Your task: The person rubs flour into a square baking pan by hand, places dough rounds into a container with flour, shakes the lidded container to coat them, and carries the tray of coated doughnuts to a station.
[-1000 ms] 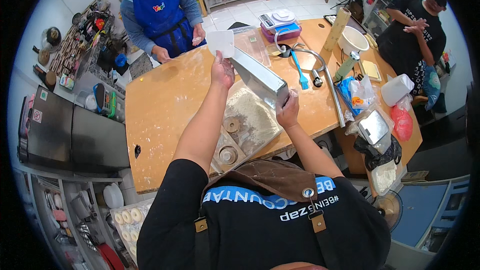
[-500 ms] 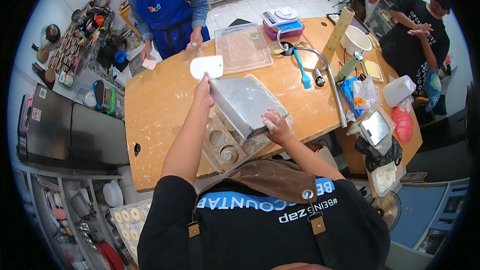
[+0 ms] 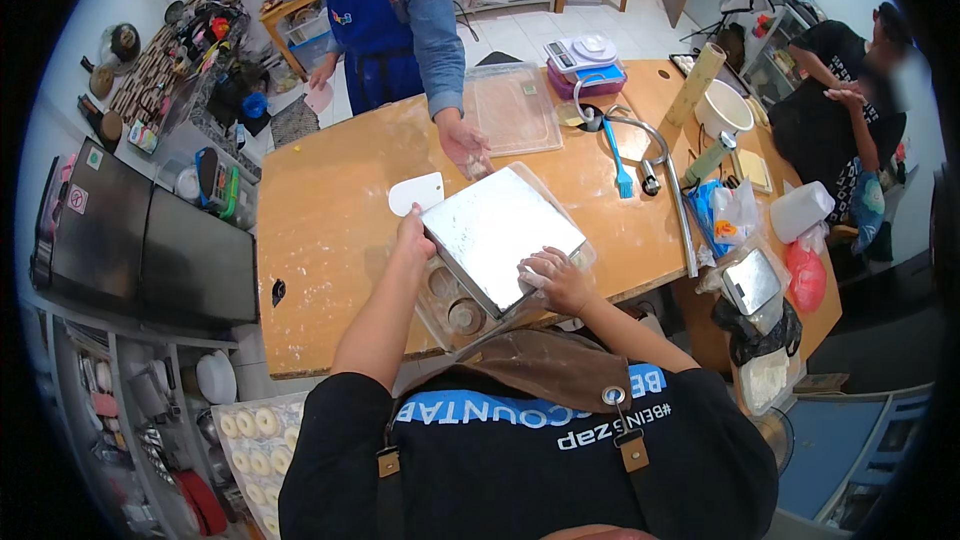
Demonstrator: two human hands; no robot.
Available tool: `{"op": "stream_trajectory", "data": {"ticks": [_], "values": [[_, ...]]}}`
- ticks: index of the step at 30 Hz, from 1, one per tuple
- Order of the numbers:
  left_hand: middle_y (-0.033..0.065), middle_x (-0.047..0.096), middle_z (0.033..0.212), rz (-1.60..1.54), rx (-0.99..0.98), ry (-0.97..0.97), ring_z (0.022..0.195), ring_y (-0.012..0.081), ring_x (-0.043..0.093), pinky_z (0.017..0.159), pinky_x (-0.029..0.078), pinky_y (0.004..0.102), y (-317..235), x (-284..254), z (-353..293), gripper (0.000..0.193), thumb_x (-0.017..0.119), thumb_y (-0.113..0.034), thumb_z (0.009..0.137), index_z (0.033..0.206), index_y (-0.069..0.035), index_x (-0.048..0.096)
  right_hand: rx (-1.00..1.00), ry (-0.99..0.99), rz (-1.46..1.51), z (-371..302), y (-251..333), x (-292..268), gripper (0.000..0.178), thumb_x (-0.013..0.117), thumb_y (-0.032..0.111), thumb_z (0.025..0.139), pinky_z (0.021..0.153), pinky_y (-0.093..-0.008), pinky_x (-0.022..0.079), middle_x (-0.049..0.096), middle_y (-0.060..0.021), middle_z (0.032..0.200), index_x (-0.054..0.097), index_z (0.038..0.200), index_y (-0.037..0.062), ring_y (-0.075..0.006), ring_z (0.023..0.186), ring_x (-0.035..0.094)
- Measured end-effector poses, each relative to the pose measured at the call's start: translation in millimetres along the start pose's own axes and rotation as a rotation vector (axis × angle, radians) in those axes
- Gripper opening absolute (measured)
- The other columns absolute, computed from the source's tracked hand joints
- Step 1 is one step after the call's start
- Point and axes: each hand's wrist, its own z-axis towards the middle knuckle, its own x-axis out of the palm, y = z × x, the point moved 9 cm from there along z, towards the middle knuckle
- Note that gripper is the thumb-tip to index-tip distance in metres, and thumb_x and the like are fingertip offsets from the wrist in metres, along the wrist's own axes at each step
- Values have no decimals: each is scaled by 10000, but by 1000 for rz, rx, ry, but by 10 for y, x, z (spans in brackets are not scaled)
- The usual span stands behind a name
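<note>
A square metal baking pan (image 3: pixel 505 230) is held over the table's near side, its broad shiny flat face upward. My left hand (image 3: pixel 413 232) grips the pan's left corner and also holds a white dough scraper (image 3: pixel 415 193), which sticks out beyond the fingers. My right hand (image 3: pixel 555 278), dusted with flour, holds the pan at its near right side, fingers bent on the flat face. Partly hidden beneath the pan is a clear plastic tub (image 3: pixel 436 318) with round shapes in it. A co-worker's open hand (image 3: pixel 465 143) reaches close to the pan's far edge.
The wooden table (image 3: pixel 330 270) is streaked with flour. Behind the pan lie a clear plastic lid (image 3: pixel 512 110), a blue brush (image 3: pixel 619 168) and a kitchen scale (image 3: pixel 580 52). Ring-shaped doughs on a tray (image 3: pixel 262 450) are at lower left. Another person (image 3: pixel 845 110) is at far right.
The pan has turned so its flat face shows upward, and the scraper has come down with it. The co-worker has moved right, stretching a hand toward the pan.
</note>
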Motion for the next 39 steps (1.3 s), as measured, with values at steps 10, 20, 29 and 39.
{"op": "stream_trajectory", "data": {"ticks": [10, 20, 29, 39], "values": [[166, 504, 1225, -39, -40, 68, 1110, 330, 506, 947, 397, 505, 246, 99, 20, 428, 386, -332, 954, 1244, -18, 409, 497, 378, -51, 251, -646, 192, 723, 642, 337, 776, 1064, -450, 203, 319, -193, 1371, 309, 1336, 25, -340, 1272, 298], [168, 505, 1221, -57, 14, 83, 1106, 333, 509, 927, 405, 529, 160, 155, 1, 432, 393, -344, 950, 1229, -16, 418, 564, 469, -15, 442, -647, 116, 638, 605, 297, 812, 1081, -469, 163, 319, -199, 1373, 328, 1326, 39, -347, 1285, 283], [186, 503, 1213, -84, 9, 59, 1114, 328, 503, 938, 407, 495, 131, 179, -166, 457, 406, -364, 943, 1224, -4, 408, 577, 261, -63, 493, -660, -47, 636, 628, 350, 791, 1026, -462, 263, 328, -173, 1364, 376, 1292, 50, -342, 1234, 338], [203, 518, 1189, -111, 18, 136, 1102, 347, 507, 958, 394, 492, -14, 119, -295, 478, 359, -378, 953, 1205, 25, 413, 583, 53, -86, 601, -780, -355, 485, 555, 369, 843, 1033, -493, 239, 462, -144, 1254, 463, 1196, 48, -329, 1198, 394]]}}
